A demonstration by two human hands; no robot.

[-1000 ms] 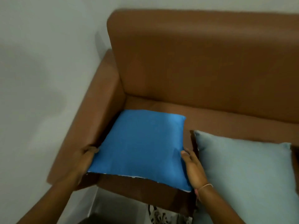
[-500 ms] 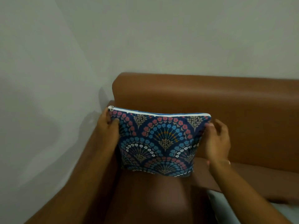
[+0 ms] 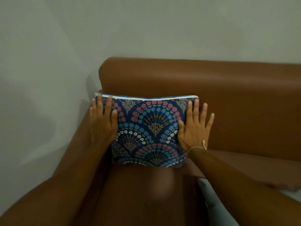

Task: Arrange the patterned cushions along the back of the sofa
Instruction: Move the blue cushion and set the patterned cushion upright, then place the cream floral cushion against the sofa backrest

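I see one square fabric cushion (image 3: 149,129), navy with red, blue and white floral fan motifs, standing upright against the brown leather sofa's backrest (image 3: 211,88) in the left corner, white zipped edge on top.

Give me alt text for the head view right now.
Both hands, left hand and right hand, press flat on a patterned cushion standing upright against the brown sofa backrest, by the armrest.
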